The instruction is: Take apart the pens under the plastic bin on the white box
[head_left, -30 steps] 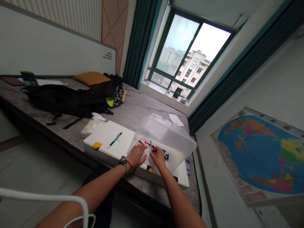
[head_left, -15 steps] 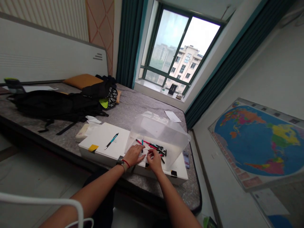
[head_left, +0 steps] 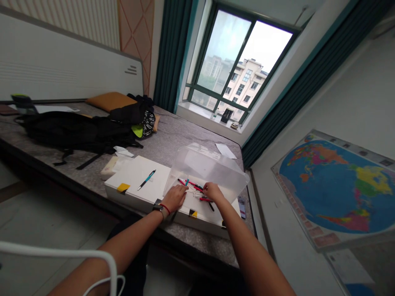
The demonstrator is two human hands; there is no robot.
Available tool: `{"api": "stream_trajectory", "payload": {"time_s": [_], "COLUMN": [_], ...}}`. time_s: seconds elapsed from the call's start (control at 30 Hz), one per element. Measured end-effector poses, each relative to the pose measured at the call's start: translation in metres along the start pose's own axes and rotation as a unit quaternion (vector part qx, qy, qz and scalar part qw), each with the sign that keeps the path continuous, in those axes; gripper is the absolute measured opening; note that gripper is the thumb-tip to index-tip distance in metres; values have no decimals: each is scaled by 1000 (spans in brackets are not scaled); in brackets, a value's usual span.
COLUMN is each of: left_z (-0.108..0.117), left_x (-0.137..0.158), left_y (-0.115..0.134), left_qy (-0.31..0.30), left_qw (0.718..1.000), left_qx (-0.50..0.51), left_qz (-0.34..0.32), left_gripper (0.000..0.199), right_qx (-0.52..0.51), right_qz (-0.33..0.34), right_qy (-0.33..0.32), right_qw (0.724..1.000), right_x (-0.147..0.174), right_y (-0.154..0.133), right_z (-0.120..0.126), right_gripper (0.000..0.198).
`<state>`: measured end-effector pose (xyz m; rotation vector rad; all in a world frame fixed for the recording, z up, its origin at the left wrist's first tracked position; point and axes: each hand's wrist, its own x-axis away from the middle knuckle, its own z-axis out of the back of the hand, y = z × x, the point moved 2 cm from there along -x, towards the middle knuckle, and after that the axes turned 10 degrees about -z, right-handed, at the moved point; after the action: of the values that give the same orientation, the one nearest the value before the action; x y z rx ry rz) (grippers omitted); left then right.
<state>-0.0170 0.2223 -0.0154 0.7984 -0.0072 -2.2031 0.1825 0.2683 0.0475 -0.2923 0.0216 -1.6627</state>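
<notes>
My left hand point(head_left: 174, 198), with a watch and a red cord at the wrist, is closed around a teal pen barrel point(head_left: 187, 182) whose upper end sticks out past the fingers. My right hand point(head_left: 212, 192) has its fingers bent together over the right side of a pile of red, black and white pen parts point(head_left: 197, 187); what they pinch is hidden. The pile lies on a white box point(head_left: 128, 174), at the open side of a tipped clear plastic bin point(head_left: 216, 168). A teal and black pen point(head_left: 147, 179) lies apart on the box's left half.
The box rests on a grey mattress point(head_left: 173, 133). A tissue pack point(head_left: 109, 167) is beside its left end, and a phone point(head_left: 242, 206) by its right end. A black backpack point(head_left: 70, 131) lies further left. White tubing point(head_left: 61, 251) crosses the lower left.
My right hand has moved right and slightly up, away from my left hand, to the pile's right side. My left hand stays close to its place with the teal barrel, now more tilted.
</notes>
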Motion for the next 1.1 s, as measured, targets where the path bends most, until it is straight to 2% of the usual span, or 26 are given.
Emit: {"api": "stream_trajectory", "payload": {"time_s": [0.17, 0.47, 0.7, 1.1], "left_z": [-1, -3, -3, -1], "left_x": [0, 1, 1, 0], "left_y": [-3, -6, -6, -5], "left_qy": [-10, -9, -9, 11], "left_qw": [1000, 1000, 999, 999], "left_qx": [-7, 1, 4, 8], "left_qz": [12, 24, 37, 37], "left_gripper": [35, 38, 38, 31], "right_qx": [31, 59, 72, 98], "right_qz": [63, 116, 81, 78], "right_qy": [-37, 10, 8, 41], "right_qw": [997, 991, 994, 991], "right_x": [-3, -8, -15, -19], "right_y": [-20, -39, -51, -53], "right_z": [-12, -19, -29, -35], "right_gripper": [20, 20, 21, 24]}}
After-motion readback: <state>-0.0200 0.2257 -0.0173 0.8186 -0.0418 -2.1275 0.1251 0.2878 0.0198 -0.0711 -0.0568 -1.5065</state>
